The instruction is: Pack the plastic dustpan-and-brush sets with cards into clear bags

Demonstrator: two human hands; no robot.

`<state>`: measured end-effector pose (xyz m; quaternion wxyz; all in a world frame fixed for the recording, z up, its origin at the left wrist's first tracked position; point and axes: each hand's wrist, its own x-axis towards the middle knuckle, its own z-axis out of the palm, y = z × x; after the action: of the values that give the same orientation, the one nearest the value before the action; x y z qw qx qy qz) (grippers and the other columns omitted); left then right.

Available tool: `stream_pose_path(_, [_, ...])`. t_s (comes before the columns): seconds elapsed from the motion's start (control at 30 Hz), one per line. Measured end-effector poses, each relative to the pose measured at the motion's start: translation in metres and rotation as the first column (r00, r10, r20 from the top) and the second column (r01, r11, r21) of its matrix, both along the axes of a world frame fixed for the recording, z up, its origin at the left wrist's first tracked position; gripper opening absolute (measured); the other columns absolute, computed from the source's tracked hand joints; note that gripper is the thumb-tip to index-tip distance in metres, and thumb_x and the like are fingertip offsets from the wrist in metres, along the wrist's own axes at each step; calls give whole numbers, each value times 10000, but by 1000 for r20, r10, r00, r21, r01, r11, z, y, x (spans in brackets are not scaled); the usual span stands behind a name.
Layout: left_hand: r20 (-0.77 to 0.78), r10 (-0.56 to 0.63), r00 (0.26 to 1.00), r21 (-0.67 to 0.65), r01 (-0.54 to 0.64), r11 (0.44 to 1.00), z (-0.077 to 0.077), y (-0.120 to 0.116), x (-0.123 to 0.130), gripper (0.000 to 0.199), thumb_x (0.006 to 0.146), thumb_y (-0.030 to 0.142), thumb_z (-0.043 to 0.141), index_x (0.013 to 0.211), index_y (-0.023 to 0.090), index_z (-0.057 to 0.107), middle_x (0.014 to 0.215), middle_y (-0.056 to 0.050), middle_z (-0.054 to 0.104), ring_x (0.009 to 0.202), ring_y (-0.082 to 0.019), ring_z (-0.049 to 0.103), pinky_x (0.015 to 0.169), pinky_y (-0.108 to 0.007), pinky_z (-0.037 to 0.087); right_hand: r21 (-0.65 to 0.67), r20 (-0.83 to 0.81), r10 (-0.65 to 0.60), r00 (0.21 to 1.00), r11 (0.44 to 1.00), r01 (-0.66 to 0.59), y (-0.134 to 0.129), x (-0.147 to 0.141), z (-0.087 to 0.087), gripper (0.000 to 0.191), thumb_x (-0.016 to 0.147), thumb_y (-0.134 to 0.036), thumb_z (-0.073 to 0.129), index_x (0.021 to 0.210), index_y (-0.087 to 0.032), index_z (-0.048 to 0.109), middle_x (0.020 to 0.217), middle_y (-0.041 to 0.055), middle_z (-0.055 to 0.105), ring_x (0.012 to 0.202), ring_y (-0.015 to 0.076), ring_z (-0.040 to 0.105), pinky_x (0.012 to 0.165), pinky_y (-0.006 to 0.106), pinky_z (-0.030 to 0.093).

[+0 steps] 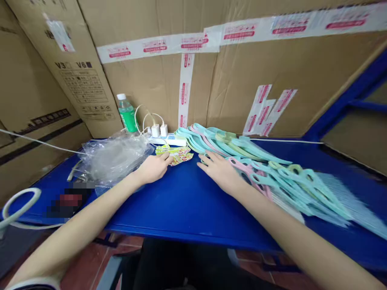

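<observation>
1. Cardboard boxes with printed tape stand behind and left of the tabletop.
2. Blue tabletop: everything below lies on it.
3. Pastel plastic hangers, teal, pink and yellow, fill the right half from the far edge toward the right edge; overlapped and partly blurred, too many to count.
4. One clear plastic bag, crumpled, lies near the left edge.
5. Right hand: arm reaching in from the near right, hand open and palm down, fingers spread, holding nothing; fingertips at the hangers' left side, seemingly touching.
6. Left hand: arm reaching in from the near left, palm down, fingers lightly curled on the packet; cannot tell if it grips.
7. One water bottle, upright, near the far edge.
8. One white power strip along the far edge.
9. One printed yellow-green packet, just beyond the left hand, between both hands, near the power strip.
10. Two white chargers plugged into the power strip.
</observation>
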<state>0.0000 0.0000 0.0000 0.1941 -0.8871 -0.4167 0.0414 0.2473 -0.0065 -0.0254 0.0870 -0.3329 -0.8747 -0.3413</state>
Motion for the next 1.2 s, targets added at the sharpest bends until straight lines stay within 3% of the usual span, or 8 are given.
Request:
stream_pose_path(0.1, [-1, -16, 1000, -8, 16, 1000, -5, -5, 2, 216, 933, 109, 393, 1064, 148, 561, 985, -99, 658, 875, -231, 683, 705, -322, 541, -4, 1, 0, 1000, 1000, 0, 3, 2, -2, 316, 795, 45, 567, 974, -146, 744, 1133, 128, 734, 1063, 288, 667, 849, 396, 549])
stream_pose_path(0.2, [61, -110, 992, -55, 113, 992, -10, -7, -1, 192, 955, 138, 390, 1045, 165, 558, 1003, -72, 662, 876, -200, 678, 737, -300, 530, 0, 2, -2, 1000, 1000, 2, 8, 3, -4, 323, 783, 51, 563, 963, -146, 744, 1125, 134, 734, 1054, 295, 665, 825, 400, 550])
stream_pose_path(0.3, [147, -200, 969, -93, 215, 972, -14, -6, -6, 169, 964, 158, 393, 992, 168, 560, 974, -49, 666, 786, -177, 670, 686, -288, 512, 8, 5, -5, 1000, 1000, 5, 12, 3, -7, 336, 787, 47, 548, 976, -153, 742, 1129, 134, 730, 1069, 294, 655, 826, 405, 541])
stream_pose_path(0.4, [159, -223, 962, -107, 241, 965, -15, -7, -9, 165, 958, 156, 397, 986, 169, 559, 949, -45, 668, 729, -172, 659, 655, -289, 498, 28, 2, 38, 999, 999, -38, 10, 2, -7, 331, 811, 7, 536, 1013, -165, 733, 1135, 122, 728, 1116, 289, 629, 888, 429, 509])
stream_pose_path(0.53, [135, -219, 966, -142, 237, 961, -12, -12, -7, 155, 955, 157, 395, 971, 178, 548, 910, -39, 667, 707, -167, 650, 654, -285, 488, 24, -66, 164, 984, 986, -163, -1, -1, -1, 283, 806, -39, 569, 1028, -138, 713, 1088, 123, 728, 1081, 275, 622, 912, 406, 468])
stream_pose_path(0.73, [88, -151, 985, -217, 167, 962, -7, -17, -1, 164, 982, 193, 382, 886, 187, 515, 805, -20, 651, 671, -167, 637, 607, -274, 446, -75, -163, 269, 949, 956, -284, -9, -3, 6, 230, 876, -29, 486, 800, -162, 658, 665, 22, 631, 659, 175, 570, 650, 282, 405])
stream_pose_path(0.93, [90, -152, 984, -268, 171, 948, -5, -16, 0, 181, 982, 206, 386, 839, 198, 496, 786, -14, 641, 686, -167, 634, 610, -272, 428, -144, -201, 251, 947, 949, -282, -10, 1, 7, 275, 928, -55, 411, 783, -172, 613, 629, 4, 599, 590, 155, 526, 637, 262, 357])
stream_pose_path(1.2, [134, -164, 977, -280, 196, 940, -10, -14, -2, 196, 986, 221, 379, 819, 204, 481, 790, -10, 642, 684, -167, 629, 613, -277, 428, -142, -268, 280, 922, 935, -325, -23, 0, 14, 347, 988, -180, 388, 692, -198, 568, 562, -17, 553, 531, 149, 477, 606, 277, 320])
